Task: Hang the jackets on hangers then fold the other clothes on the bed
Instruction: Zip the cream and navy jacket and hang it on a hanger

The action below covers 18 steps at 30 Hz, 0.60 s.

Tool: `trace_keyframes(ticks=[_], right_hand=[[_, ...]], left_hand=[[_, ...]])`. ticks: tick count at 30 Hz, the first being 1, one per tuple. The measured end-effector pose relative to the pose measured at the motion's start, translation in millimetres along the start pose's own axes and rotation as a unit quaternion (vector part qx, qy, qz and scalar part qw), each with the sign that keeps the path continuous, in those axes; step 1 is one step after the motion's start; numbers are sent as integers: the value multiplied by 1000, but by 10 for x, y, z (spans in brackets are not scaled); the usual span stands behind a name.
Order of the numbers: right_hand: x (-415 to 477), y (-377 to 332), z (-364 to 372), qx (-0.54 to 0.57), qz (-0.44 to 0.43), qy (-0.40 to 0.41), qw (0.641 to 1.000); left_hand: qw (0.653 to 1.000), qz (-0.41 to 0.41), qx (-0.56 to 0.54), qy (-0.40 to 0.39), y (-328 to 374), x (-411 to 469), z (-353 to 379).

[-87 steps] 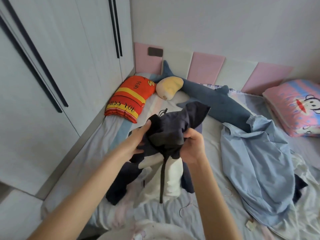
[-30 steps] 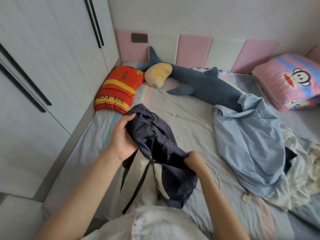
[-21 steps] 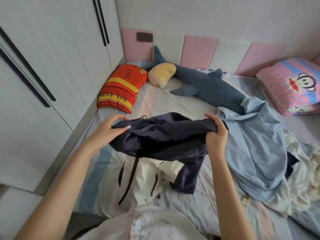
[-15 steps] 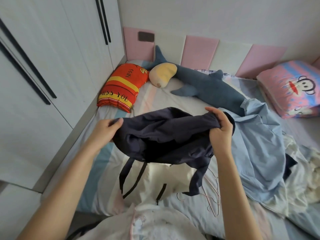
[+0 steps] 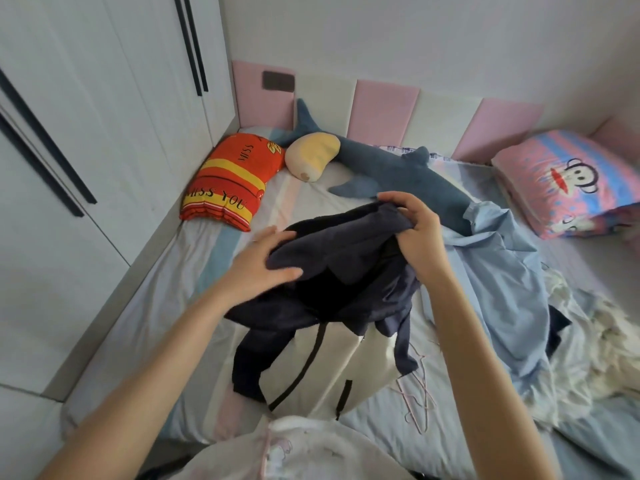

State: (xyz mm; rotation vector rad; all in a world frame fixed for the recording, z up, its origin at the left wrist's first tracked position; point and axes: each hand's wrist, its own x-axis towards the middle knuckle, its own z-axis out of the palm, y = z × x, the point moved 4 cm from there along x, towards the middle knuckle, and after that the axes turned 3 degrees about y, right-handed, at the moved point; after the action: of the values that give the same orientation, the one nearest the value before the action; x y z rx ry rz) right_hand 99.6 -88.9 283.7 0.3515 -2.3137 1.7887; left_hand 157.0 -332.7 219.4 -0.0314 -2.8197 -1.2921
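We note the jacket (image 5: 346, 268) held up over the bed (image 5: 187, 282), left of the blue shirt (image 5: 502, 282). The left hand (image 5: 263, 268) grips its left edge with curled fingers; the right hand (image 5: 415, 233) pinches its top edge. Cream half drapes below.

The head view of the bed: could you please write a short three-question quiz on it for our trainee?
1. True or false: the left hand and right hand both hold the navy jacket.
2. What lies directly right of the jacket? A) light blue shirt B) green towel C) suitcase
3. Fill in: the plush toy by the headboard is a ____.
Key: 1 true; 2 A; 3 shark.
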Motion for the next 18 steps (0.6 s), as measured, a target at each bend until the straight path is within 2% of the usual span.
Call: trace_keyframes(ticks=[1,2,5,6,8,10,12,13,14,15,17,18], right_hand=[[27,-50,25,14,-4,-16,1000],[52,-105,38,25,-8,-30,999],[98,-239,31,31,-21,-47,998],[104,-265,12,22,-21,-42,999],[130,-261,-62,-43,-15,-39,998],[222,-242,-162,-193,-9,-71,978],[334,-327,-239,-363,-9,-122,924],[384,-424,-276,-440,-24,-122,889],[438,-587,-315,-503,-51,-95,857],[492,-747,-365,-533,-83,-47,841],[608,-879,-509,-503,-104,57,856],[641,-811,-565,-485,-90,75,867]], left_hand=[[998,19,39,-45,44,46,109],[997,22,34,-68,67,91,184],[995,-16,-60,-78,123,137,310],[997,-12,-50,-63,135,141,316],[1000,23,18,-9,182,158,189],[992,65,84,61,285,273,-122],[975,97,142,141,504,444,-557],[963,113,162,183,664,516,-758],[947,133,175,233,855,567,-945],[928,149,180,289,1029,571,-1089],[889,172,195,377,1243,549,-1290],[880,176,219,384,1247,558,-1338]])
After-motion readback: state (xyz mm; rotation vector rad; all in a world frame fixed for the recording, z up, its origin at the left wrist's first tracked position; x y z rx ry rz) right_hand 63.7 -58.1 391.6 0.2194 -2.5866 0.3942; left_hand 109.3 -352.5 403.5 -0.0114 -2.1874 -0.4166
